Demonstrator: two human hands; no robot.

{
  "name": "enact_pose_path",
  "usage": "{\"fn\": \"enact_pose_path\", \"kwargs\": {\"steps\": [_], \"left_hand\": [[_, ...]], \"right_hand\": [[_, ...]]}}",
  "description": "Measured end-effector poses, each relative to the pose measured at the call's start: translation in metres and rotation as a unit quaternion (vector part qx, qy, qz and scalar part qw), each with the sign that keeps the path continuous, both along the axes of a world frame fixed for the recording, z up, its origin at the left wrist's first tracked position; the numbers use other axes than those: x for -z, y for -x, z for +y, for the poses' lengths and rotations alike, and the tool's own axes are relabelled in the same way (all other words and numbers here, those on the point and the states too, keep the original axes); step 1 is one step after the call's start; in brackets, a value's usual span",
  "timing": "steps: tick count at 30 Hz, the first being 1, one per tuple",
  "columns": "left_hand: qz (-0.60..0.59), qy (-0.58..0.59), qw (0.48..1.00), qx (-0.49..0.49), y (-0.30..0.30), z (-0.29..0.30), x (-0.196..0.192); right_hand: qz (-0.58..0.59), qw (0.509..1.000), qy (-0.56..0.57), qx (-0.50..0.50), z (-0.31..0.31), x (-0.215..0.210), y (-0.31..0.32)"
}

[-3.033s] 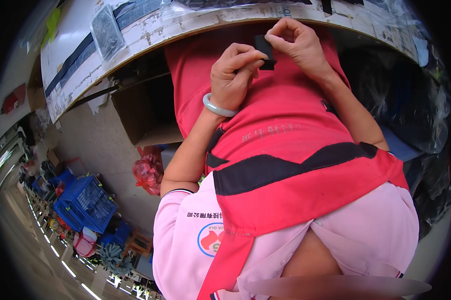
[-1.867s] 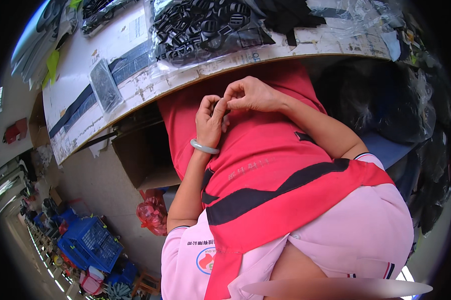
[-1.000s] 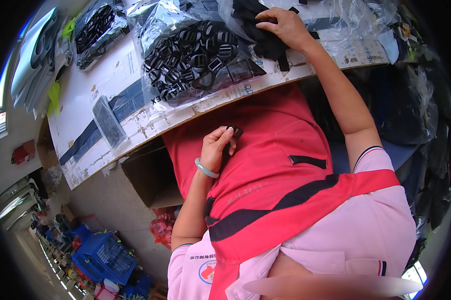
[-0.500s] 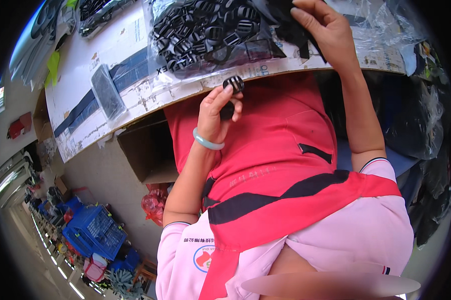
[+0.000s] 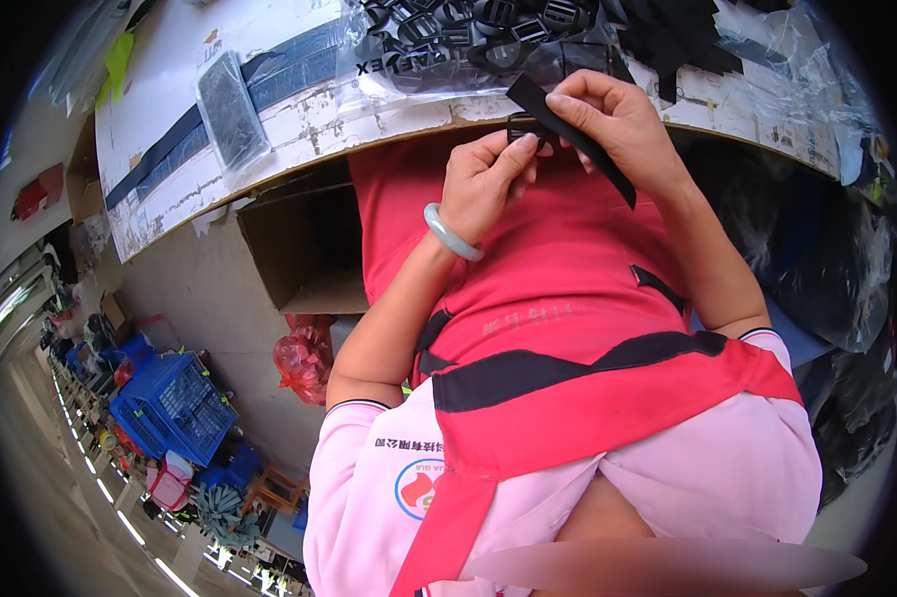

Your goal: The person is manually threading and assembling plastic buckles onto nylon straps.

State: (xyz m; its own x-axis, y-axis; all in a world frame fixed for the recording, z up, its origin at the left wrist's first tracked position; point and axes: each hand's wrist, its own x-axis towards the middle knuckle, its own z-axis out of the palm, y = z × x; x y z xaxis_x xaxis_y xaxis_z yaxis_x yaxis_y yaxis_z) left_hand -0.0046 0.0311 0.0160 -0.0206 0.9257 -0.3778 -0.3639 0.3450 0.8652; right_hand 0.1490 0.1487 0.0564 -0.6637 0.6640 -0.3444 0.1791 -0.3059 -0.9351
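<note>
Pinched between the thumb and fingers of my left hand is a small black plastic buckle. Close beside it, my right hand grips a short black webbing strap, which slants down across the palm side. Both hands are closed and held over my red apron, just off the table's near edge. Whether the strap passes through the buckle cannot be made out. Beyond the hands lies a clear plastic bag full of black buckles. More black strap pieces are piled to its right.
The cardboard-covered table carries a plastic-wrapped grey block at the left. An open cardboard box sits under the table. A red plastic bag and blue crates stand to the left. Dark plastic-wrapped goods fill the right.
My right hand has come back from the strap pile with a black strap in its fingers. My left hand has moved right with the buckle, and the two hands now nearly meet.
</note>
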Motion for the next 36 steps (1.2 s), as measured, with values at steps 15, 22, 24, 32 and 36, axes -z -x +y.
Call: {"fn": "enact_pose_path", "kwargs": {"steps": [15, 22, 24, 32, 36], "left_hand": [[0.299, -0.17, 0.933, -0.108, 0.003, -0.007, 0.015], [0.392, -0.246, 0.88, -0.109, 0.004, -0.005, 0.019], [0.389, -0.228, 0.887, -0.097, 0.003, -0.007, 0.023], [0.423, -0.225, 0.875, -0.069, -0.006, -0.008, 0.027], [0.322, -0.208, 0.919, -0.089, -0.008, -0.007, 0.03]], "right_hand": [[0.052, 0.968, 0.242, 0.041, -0.036, 0.01, 0.005], [0.13, 0.959, 0.229, 0.106, -0.042, 0.022, 0.012], [0.137, 0.955, 0.236, 0.114, -0.042, 0.022, 0.012], [0.119, 0.981, 0.095, 0.119, -0.041, 0.024, 0.014], [0.128, 0.981, 0.088, 0.116, -0.04, 0.026, 0.014]]}}
